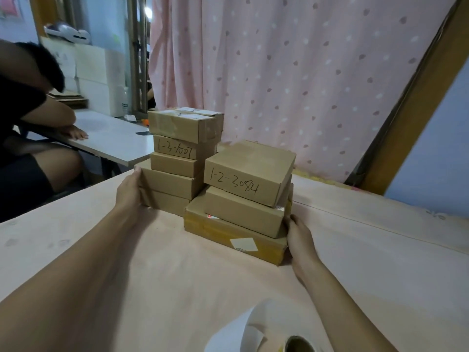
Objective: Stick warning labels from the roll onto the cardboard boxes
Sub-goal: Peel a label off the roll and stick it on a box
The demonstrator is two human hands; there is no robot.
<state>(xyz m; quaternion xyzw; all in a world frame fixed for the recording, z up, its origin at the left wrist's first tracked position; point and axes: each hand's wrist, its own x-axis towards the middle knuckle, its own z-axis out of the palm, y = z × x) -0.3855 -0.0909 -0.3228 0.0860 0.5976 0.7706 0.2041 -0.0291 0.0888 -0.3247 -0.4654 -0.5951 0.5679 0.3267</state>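
Your left hand (129, 189) and right hand (300, 237) press flat, fingers straight and gripping nothing, against the outer sides of the stacked cardboard boxes (248, 174) mid-tabletop (177, 275). Push low and evenly (the taller stack looks tippy). The label roll (256, 331), seemingly trailing loose liner, waits at the near edge.

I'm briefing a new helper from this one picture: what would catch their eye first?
Two stacks of cardboard boxes stand on the table, the left stack taller, two boxes bearing black handwritten numbers. The left hand touches the left stack's side, the right hand the right stack's bottom box. The label roll lies at the near edge.
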